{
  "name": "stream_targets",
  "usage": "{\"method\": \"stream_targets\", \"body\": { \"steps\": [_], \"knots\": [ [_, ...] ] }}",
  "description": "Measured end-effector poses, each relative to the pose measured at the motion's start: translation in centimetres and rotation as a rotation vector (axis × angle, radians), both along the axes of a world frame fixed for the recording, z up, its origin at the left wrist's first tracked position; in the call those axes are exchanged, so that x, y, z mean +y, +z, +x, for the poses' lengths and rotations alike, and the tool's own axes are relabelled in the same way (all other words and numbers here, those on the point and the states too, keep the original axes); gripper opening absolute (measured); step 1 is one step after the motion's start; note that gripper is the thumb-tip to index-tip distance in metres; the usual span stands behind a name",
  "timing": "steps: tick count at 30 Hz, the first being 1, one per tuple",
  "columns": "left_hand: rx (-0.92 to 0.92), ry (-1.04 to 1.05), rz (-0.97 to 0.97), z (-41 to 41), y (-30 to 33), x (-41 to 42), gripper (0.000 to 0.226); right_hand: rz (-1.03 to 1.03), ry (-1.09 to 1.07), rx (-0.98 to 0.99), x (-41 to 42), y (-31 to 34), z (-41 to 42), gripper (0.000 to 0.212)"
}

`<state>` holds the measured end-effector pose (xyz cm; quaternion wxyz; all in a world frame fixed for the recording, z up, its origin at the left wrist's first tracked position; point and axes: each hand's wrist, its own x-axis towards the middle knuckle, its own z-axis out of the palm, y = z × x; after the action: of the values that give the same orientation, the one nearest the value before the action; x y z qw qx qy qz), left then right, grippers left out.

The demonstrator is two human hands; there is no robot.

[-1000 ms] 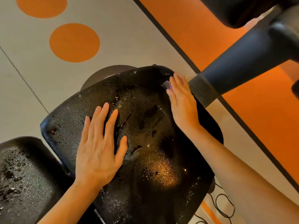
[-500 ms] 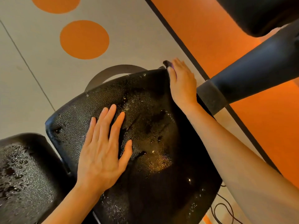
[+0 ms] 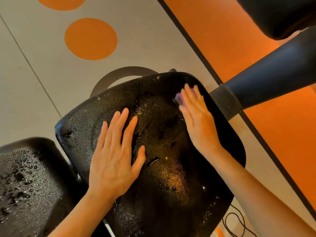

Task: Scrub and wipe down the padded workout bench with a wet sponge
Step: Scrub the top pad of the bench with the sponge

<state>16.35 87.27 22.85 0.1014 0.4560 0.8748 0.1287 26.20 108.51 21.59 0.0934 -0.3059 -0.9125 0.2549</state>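
Note:
The black padded bench seat (image 3: 171, 177) fills the middle of the view, wet and beaded with droplets. My left hand (image 3: 118, 151) lies flat on its left half, fingers straight and spread. My right hand (image 3: 196, 120) presses a purple sponge (image 3: 179, 99) onto the seat's far right corner with straight fingers. Only the sponge's left edge shows; my fingers cover the rest. A second black pad (image 3: 25, 185), also wet, sits at the lower left beside the seat.
A thick black padded arm of the machine (image 3: 265, 79) crosses the upper right, close to my right hand. Another dark pad (image 3: 282, 14) hangs at the top right. Grey floor with orange circles (image 3: 90, 38) lies beyond; a black cable (image 3: 236, 224) coils at the bottom right.
My right hand and the sponge slid back from the seat's far edge toward me onto the pad's top. My left hand kept its place on the seat.

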Motion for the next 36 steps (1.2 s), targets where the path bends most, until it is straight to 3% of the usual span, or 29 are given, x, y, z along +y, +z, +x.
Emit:
{"method": "stream_targets", "body": {
  "steps": [2,8,13,19,25,30,36],
  "knots": [
    [0.004,0.003,-0.004,-0.1,0.1,-0.1,0.068,0.001,-0.005,-0.022,-1.2,0.0,1.8,0.046],
    [0.005,-0.002,0.015,0.0,0.1,-0.2,0.067,-0.019,-0.032,-0.004,2.0,0.4,-9.8,0.045],
    [-0.001,0.003,0.036,0.0,-0.1,-0.1,0.067,-0.009,0.05,0.001,-2.6,0.2,1.2,0.046],
    [0.004,0.006,0.041,0.0,-0.2,-0.2,0.067,-0.009,-0.04,-0.002,0.5,0.4,-10.6,0.044],
    [0.008,0.009,0.048,0.0,-0.2,-0.2,0.067,0.017,0.052,0.02,-3.3,0.1,-0.2,0.044],
    [0.017,0.006,0.06,0.1,-0.3,-0.2,0.066,0.001,-0.025,0.015,-0.2,0.5,-10.6,0.044],
    [0.021,0.016,0.061,0.1,-0.2,-0.2,0.066,0.051,0.111,-0.015,-5.1,0.3,1.2,0.048]
  ]
}}
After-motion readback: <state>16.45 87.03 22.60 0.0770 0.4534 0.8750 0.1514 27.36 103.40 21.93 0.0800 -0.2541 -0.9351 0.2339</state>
